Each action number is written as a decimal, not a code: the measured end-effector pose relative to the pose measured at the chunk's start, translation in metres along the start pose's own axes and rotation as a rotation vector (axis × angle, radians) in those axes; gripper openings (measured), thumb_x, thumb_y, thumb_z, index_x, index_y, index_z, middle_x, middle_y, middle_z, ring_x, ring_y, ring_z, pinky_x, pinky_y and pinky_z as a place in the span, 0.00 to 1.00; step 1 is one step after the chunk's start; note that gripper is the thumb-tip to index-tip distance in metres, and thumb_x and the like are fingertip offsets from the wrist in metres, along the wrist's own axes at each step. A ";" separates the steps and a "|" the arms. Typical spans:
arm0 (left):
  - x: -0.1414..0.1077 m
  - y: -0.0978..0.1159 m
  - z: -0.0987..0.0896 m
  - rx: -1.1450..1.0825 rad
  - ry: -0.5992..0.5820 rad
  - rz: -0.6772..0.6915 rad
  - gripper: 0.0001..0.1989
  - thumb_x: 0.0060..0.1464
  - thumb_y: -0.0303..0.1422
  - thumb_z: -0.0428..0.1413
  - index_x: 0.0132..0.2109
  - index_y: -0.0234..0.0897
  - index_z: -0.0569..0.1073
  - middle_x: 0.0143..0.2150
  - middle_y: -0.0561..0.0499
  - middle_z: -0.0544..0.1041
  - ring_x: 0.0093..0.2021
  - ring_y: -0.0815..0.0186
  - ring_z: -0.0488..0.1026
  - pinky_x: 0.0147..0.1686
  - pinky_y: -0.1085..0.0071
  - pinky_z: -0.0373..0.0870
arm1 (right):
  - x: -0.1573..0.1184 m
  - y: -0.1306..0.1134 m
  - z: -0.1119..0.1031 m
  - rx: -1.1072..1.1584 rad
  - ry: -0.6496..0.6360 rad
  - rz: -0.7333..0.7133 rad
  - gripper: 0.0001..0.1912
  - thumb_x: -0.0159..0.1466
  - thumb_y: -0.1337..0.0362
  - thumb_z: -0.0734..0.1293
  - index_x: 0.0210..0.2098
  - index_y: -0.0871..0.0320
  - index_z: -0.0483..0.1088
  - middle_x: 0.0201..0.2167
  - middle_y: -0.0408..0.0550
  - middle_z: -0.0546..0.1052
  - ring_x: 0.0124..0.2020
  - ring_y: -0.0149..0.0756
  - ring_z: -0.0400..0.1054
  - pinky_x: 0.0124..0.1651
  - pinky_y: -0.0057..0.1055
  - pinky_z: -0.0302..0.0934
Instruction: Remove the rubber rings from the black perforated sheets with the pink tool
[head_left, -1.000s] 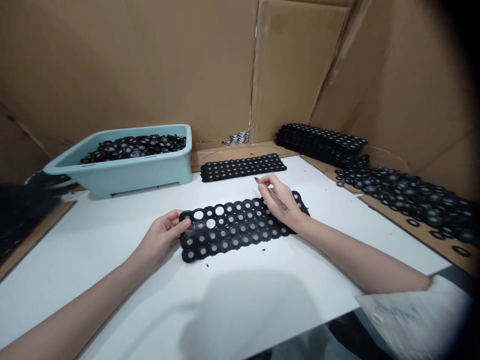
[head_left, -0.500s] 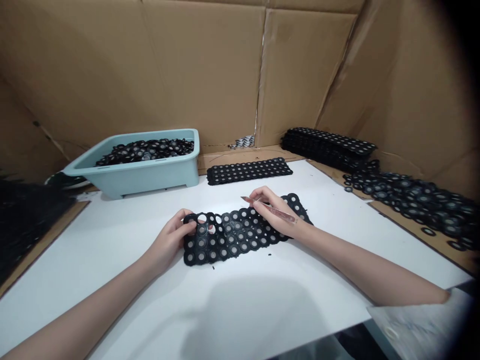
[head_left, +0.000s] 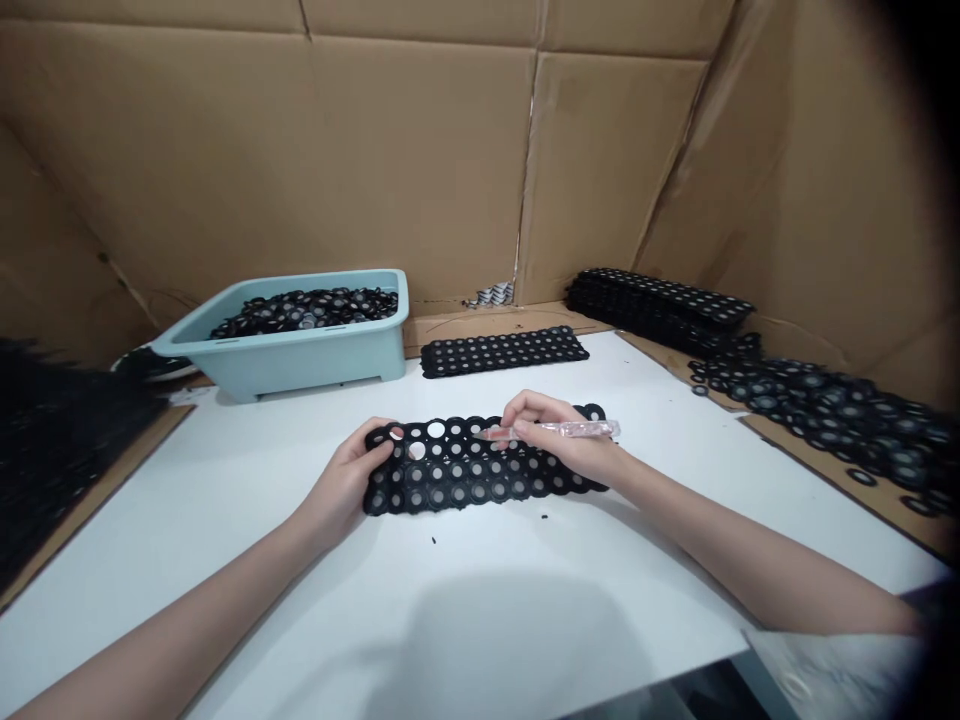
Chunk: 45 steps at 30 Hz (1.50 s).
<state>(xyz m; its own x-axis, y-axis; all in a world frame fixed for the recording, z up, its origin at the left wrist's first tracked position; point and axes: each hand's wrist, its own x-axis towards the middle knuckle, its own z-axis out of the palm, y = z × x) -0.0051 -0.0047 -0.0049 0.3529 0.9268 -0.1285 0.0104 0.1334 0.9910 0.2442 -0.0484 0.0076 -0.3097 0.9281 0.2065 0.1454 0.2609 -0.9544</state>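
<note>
A black perforated sheet of joined rings with pale round centres (head_left: 478, 490) is in front of me, slightly raised at its far left. Pinched at its left end is the sheet, between the thumb and fingers of my left hand (head_left: 358, 462). My right hand (head_left: 564, 435) is closed round a slim pen-like tool with a clear pinkish barrel (head_left: 581, 429). The tool's pointed end is over the sheet's upper rows, left of the hand; whether it touches cannot be made out. White shows through a few open holes near the left end.
A light blue tub (head_left: 322, 368) full of loose black rings stands at the back left. Another black sheet (head_left: 506, 350) lies behind mine. Stacked sheets (head_left: 660, 305) and a heap of loose rings (head_left: 847, 410) are on the right. Cardboard walls (head_left: 420, 150) enclose the white tabletop (head_left: 300, 620).
The tool has turned from slanting to nearly level, its tip now over the sheet. My right hand has shifted slightly down, and the sheet's right end has come lower.
</note>
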 end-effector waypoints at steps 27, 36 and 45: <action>-0.005 -0.002 0.006 0.844 -0.262 0.199 0.12 0.50 0.42 0.50 0.34 0.39 0.70 0.34 0.50 0.70 0.39 0.60 0.65 0.38 0.68 0.60 | -0.009 0.003 0.031 -0.483 -0.037 -0.102 0.07 0.56 0.71 0.60 0.30 0.54 0.66 0.35 0.44 0.67 0.44 0.36 0.59 0.49 0.39 0.50; -0.004 -0.001 0.012 0.772 -0.252 0.151 0.12 0.50 0.41 0.49 0.33 0.37 0.70 0.32 0.51 0.72 0.34 0.63 0.67 0.32 0.71 0.61 | -0.012 0.010 0.043 -0.463 0.101 -0.030 0.08 0.55 0.72 0.59 0.29 0.53 0.66 0.39 0.44 0.64 0.45 0.37 0.56 0.49 0.39 0.50; -0.011 -0.002 0.021 0.672 -0.094 0.076 0.13 0.47 0.41 0.52 0.29 0.35 0.69 0.24 0.53 0.68 0.25 0.67 0.63 0.25 0.73 0.56 | -0.008 0.013 0.045 -0.468 0.130 -0.056 0.08 0.55 0.72 0.58 0.29 0.53 0.66 0.37 0.43 0.66 0.45 0.37 0.55 0.51 0.40 0.47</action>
<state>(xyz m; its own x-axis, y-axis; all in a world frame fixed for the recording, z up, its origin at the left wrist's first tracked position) 0.0106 -0.0225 -0.0045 0.4552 0.8864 -0.0843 0.5504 -0.2058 0.8091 0.2062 -0.0645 -0.0164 -0.2138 0.9268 0.3087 0.5474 0.3754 -0.7479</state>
